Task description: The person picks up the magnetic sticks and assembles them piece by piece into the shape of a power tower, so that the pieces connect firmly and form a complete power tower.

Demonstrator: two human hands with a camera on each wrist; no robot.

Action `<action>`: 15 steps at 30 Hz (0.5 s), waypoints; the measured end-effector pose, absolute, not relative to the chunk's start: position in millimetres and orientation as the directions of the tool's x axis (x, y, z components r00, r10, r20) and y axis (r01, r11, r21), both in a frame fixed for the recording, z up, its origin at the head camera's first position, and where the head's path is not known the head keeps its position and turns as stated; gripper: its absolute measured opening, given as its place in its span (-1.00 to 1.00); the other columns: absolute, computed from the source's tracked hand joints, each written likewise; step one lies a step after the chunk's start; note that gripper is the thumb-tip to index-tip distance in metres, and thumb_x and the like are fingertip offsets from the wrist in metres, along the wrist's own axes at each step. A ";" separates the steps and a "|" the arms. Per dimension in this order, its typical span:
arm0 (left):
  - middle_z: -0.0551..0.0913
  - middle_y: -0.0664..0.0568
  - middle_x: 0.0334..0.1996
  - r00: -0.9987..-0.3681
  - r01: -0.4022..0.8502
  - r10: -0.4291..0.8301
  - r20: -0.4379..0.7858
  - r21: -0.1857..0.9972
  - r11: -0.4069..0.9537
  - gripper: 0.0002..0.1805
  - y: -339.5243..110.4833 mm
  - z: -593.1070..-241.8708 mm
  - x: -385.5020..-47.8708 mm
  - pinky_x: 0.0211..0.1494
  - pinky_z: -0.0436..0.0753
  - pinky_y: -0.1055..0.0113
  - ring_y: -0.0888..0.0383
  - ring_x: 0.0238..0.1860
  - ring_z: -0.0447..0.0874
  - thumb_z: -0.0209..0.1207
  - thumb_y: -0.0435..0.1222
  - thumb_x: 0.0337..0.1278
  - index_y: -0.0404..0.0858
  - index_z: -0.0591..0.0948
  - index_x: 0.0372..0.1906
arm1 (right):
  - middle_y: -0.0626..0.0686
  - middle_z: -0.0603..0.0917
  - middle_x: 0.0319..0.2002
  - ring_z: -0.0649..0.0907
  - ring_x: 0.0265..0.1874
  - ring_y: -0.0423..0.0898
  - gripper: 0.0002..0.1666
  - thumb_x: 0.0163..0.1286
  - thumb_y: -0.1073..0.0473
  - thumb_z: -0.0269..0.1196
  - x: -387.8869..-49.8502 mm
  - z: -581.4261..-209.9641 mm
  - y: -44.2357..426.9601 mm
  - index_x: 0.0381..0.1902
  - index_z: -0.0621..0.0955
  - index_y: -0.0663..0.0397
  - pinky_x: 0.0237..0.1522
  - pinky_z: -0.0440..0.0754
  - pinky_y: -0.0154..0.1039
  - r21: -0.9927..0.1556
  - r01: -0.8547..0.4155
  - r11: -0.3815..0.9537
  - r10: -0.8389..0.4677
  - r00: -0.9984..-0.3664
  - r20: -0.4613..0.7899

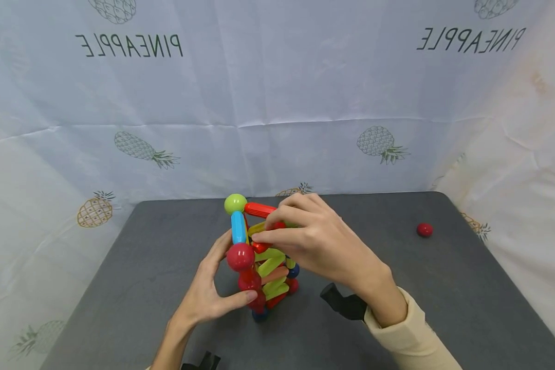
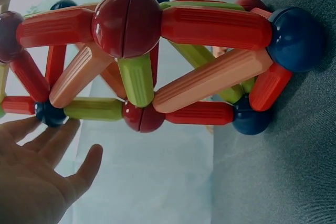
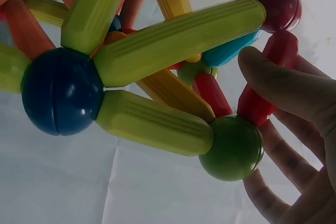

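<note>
A tower of magnetic rods and balls (image 1: 272, 266) stands upright on the grey table. At its top, a lime ball (image 1: 235, 204) joins a light blue rod (image 1: 238, 227) and a red rod (image 1: 260, 209). My left hand (image 1: 205, 295) rests against the tower's left side; in the left wrist view its fingertips touch a blue ball (image 2: 50, 114) while the thumb is apart. With thumb and fingers, my right hand (image 1: 321, 241) pinches a red rod (image 3: 255, 104) between a dark red ball (image 3: 277, 4) and a green ball (image 3: 231, 148). Its fingers partly hide the upper joints.
A loose red ball (image 1: 424, 229) lies toward the table's right edge. Behind the grey table (image 1: 120, 298) hangs a pale cloth (image 1: 259, 92) printed with pineapples. A black wrist-camera mount (image 1: 344, 303) sits under the right wrist.
</note>
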State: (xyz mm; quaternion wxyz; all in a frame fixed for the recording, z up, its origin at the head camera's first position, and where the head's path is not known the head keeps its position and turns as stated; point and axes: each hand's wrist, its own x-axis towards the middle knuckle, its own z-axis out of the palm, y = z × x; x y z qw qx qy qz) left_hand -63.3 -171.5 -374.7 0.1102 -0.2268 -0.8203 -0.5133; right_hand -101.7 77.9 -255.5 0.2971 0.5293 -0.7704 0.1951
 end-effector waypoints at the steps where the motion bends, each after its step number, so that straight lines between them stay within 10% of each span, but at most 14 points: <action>1: 0.32 0.06 0.50 -0.874 0.483 0.257 0.412 0.790 0.378 0.15 -171.4 -374.6 -63.3 0.26 0.49 -0.33 0.20 0.38 0.39 0.52 -0.19 -0.21 0.07 0.18 0.60 | -0.15 0.72 -0.22 0.60 -0.07 -0.11 -0.63 0.12 0.30 0.56 -101.3 -256.0 78.0 -0.12 0.82 -0.18 0.05 0.56 -0.16 0.017 -0.929 0.369 -0.698 -0.265 0.665; 15: 0.29 0.04 0.47 -0.877 0.479 0.271 0.397 0.767 0.427 0.21 -172.1 -372.0 -63.8 0.27 0.56 -0.01 0.22 0.40 0.30 0.59 -0.08 -0.28 0.04 0.20 0.59 | -0.15 0.72 -0.17 0.61 -0.01 -0.08 -0.59 0.09 0.20 0.60 -100.5 -259.8 77.3 -0.08 0.82 -0.24 0.08 0.56 -0.14 0.040 -0.911 0.411 -0.690 -0.282 0.667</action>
